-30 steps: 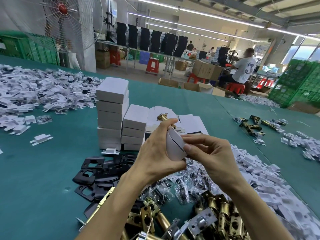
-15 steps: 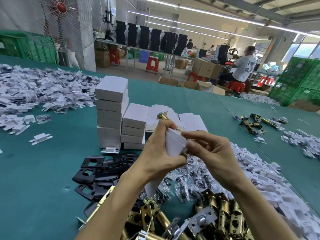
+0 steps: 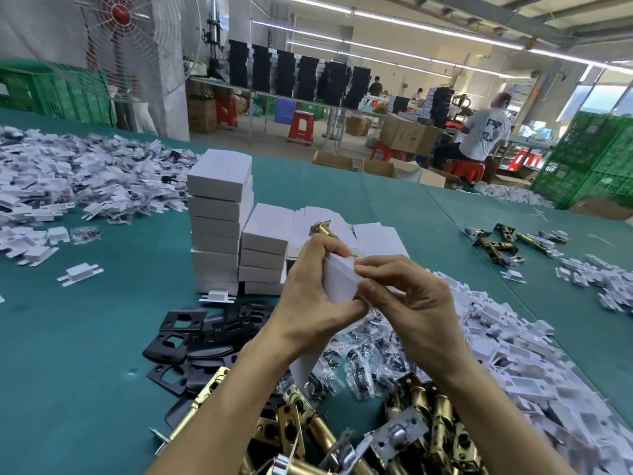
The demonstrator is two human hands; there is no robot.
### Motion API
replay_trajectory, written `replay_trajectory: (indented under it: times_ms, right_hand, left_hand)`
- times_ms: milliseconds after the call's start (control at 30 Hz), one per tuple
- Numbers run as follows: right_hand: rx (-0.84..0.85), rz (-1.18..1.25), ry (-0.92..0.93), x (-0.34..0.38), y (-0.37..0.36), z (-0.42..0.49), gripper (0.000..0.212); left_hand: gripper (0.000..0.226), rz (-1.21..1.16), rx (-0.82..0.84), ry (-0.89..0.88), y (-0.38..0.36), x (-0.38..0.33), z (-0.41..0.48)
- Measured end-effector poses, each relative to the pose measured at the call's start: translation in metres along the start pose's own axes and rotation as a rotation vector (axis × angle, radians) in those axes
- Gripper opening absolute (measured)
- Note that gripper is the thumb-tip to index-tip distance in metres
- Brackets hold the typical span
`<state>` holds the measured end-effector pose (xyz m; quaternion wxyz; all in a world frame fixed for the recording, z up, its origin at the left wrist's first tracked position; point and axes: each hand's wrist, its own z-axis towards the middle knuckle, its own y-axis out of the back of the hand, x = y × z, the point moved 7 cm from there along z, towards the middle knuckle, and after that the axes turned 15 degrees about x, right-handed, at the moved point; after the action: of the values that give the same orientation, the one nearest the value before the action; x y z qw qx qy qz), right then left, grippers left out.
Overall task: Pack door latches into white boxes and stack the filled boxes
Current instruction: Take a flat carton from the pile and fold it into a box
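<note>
Both hands hold one white box (image 3: pixel 339 281) above the table. My left hand (image 3: pixel 313 296) wraps its left side. My right hand (image 3: pixel 407 303) pinches its upper right edge with thumb and forefinger. A brass door latch (image 3: pixel 322 228) sticks out just beyond my left fingertips; I cannot tell whether it sits in the box. Behind stand two stacks of filled white boxes, a tall one (image 3: pixel 219 221) and a shorter one (image 3: pixel 267 250). Flat unfolded boxes (image 3: pixel 380 236) lie behind my hands. A heap of brass latches (image 3: pixel 394 437) lies at the near edge.
Black strike plates (image 3: pixel 191 337) lie left of my forearm. Bagged screws (image 3: pixel 349 358) and white plastic parts (image 3: pixel 507 358) spread to the right. More white parts (image 3: pixel 68 186) cover the far left. Several latches (image 3: pixel 496 241) lie at the far right. A seated person (image 3: pixel 483 135) works beyond the table.
The box has turned in my hands, and my right fingers have moved up onto its top edge. My left hand has kept its grip.
</note>
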<state>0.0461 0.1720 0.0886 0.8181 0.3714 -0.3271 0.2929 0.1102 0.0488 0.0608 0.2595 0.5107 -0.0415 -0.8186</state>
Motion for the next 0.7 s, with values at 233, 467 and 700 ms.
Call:
replay_trajectory:
  times_ms: [233, 467, 700]
  right_hand:
    - [0.033, -0.089, -0.1, -0.004, -0.004, -0.001, 0.006]
    - [-0.017, 0.093, -0.165, -0.013, -0.013, -0.005, 0.022]
    - [-0.142, 0.197, -0.146, -0.018, 0.007, -0.003, 0.015]
  left_hand:
    - [0.046, 0.15, -0.022, 0.015, 0.003, 0.002, -0.002]
    - [0.05, 0.229, -0.094, 0.005, 0.004, -0.002, -0.001]
    - [0.056, -0.083, 0.096, 0.043, 0.013, 0.003, 0.001]
